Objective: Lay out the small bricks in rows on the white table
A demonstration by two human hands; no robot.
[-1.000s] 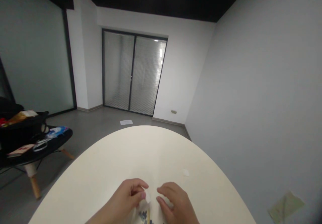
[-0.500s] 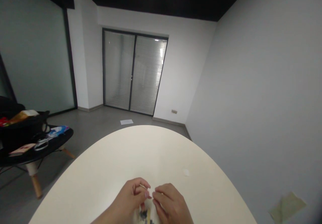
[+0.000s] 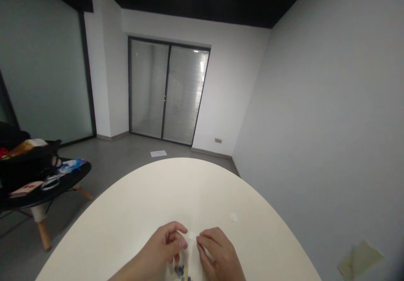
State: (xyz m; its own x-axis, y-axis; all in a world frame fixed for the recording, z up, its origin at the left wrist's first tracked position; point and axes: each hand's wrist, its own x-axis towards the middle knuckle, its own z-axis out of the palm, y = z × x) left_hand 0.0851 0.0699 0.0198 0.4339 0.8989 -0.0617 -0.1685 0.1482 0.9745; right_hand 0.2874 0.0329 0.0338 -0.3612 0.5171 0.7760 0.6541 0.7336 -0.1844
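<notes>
My left hand (image 3: 167, 244) hovers low over the near part of the round table, its fingers curled and the thumb apart from the index finger, with nothing visible between them. Facing it, my right hand (image 3: 217, 251) has its thumb and fingertips pinched together at the edge of a small white piece (image 3: 192, 235), which looks like paper or tape. Below the left fingers lie small dark bits (image 3: 179, 270), too blurred to name. Beside them is a thin yellowish strip (image 3: 186, 269), partly cut off by the frame.
Another small white scrap (image 3: 233, 217) lies on the pale round table (image 3: 176, 184), right of my hands. A black chair (image 3: 72, 176) at the left bears a bag and several items. A wall (image 3: 315, 125) stands close on the right.
My hands have drawn slightly apart, the right one moving a little to the right. The white piece now shows plainly between them, at the right fingertips.
</notes>
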